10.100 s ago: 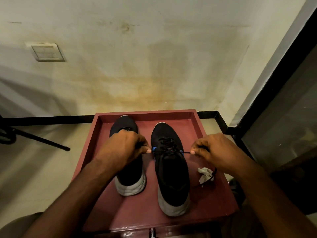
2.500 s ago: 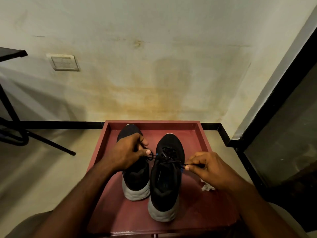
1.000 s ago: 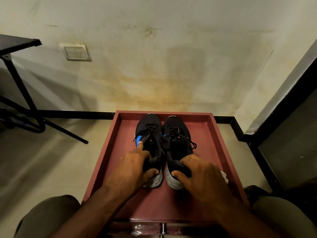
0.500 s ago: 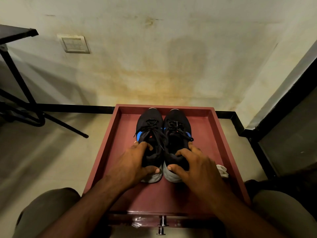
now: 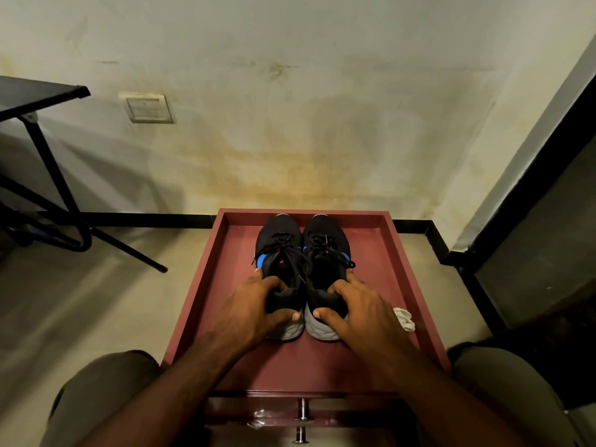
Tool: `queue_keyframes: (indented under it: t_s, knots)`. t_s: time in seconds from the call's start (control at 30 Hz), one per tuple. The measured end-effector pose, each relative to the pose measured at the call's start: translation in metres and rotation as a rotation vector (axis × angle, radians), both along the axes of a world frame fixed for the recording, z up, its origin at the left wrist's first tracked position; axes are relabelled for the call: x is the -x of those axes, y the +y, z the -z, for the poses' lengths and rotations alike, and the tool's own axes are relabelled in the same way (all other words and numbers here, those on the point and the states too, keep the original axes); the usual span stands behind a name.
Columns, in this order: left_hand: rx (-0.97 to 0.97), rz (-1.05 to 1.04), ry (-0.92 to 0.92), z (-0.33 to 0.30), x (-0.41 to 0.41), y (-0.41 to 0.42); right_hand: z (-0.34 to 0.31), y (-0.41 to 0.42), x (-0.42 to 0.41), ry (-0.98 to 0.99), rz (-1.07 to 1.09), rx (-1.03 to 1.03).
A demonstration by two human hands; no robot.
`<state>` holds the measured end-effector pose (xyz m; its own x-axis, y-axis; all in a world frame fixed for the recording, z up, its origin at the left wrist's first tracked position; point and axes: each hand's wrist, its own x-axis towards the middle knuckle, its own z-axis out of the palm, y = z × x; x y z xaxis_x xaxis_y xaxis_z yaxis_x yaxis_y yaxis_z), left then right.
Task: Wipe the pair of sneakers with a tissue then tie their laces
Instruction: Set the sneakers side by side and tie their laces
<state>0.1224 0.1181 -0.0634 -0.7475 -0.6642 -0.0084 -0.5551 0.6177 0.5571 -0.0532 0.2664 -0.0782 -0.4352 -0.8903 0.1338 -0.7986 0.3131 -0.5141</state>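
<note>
Left hand (image 5: pixel 254 309) grips left sneaker (image 5: pixel 281 253) heel; right hand (image 5: pixel 358 309) grips right sneaker (image 5: pixel 325 250) heel; crumpled tissue (image 5: pixel 404 319) beside, on red tray (image 5: pixel 396 269).

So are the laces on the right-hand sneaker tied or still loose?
Tied, it appears: the laces cross up the right sneaker into a bow, one loop hanging over its outer side.
</note>
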Motion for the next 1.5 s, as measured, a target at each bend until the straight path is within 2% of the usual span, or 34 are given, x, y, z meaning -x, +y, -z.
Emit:
queue_keyframes:
  t_s: [0.1,0.2,0.3,0.37,0.47,0.53,0.63,0.7,0.8,0.87,1.0,1.07,1.17,1.27,1.5]
  knots:
    - [-0.009,0.007,-0.014,-0.003,-0.002,0.000,-0.008,0.007,0.003,-0.072,-0.023,-0.022]
    - [-0.075,-0.060,0.051,-0.016,-0.004,0.000,-0.035,0.025,0.021,-0.276,0.140,0.051]
    - [-0.018,-0.120,0.175,-0.027,-0.007,-0.005,-0.049,0.044,0.055,-0.098,0.371,0.090]
    - [0.021,-0.134,0.202,-0.028,-0.008,-0.009,-0.045,0.050,0.065,-0.027,0.378,-0.081]
    - [0.018,-0.120,0.107,-0.025,-0.008,-0.012,-0.022,0.046,0.057,0.044,0.247,-0.501]
    - [-0.032,-0.087,0.062,-0.026,-0.009,-0.013,-0.011,0.031,0.053,0.133,0.207,-0.711]
    - [-0.190,0.004,0.032,-0.028,-0.013,-0.012,-0.002,0.014,0.059,0.168,0.206,-0.852]
    - [-0.254,0.049,0.016,-0.026,-0.013,-0.008,0.008,0.011,0.065,0.112,0.211,-0.665]
    - [-0.270,0.039,0.042,-0.018,-0.007,-0.007,0.004,0.020,0.058,-0.032,0.302,-0.154]
    - [-0.309,0.025,0.049,-0.018,-0.004,-0.008,0.000,0.018,0.054,-0.171,0.304,0.007]
    - [-0.621,-0.015,0.178,-0.021,0.003,-0.010,-0.004,0.004,0.044,-0.545,0.294,0.107]
    - [-0.710,-0.122,0.310,-0.015,0.013,-0.013,-0.002,-0.007,0.040,-0.641,0.315,0.152]
    - [-0.767,-0.302,0.465,0.015,0.029,-0.031,0.003,-0.025,0.039,-0.625,0.338,0.140]
    - [-0.786,-0.358,0.504,0.044,0.039,-0.052,0.012,-0.037,0.043,-0.602,0.346,0.134]
    - [-0.788,-0.399,0.524,0.067,0.052,-0.075,0.051,-0.064,0.059,-0.844,0.419,0.179]
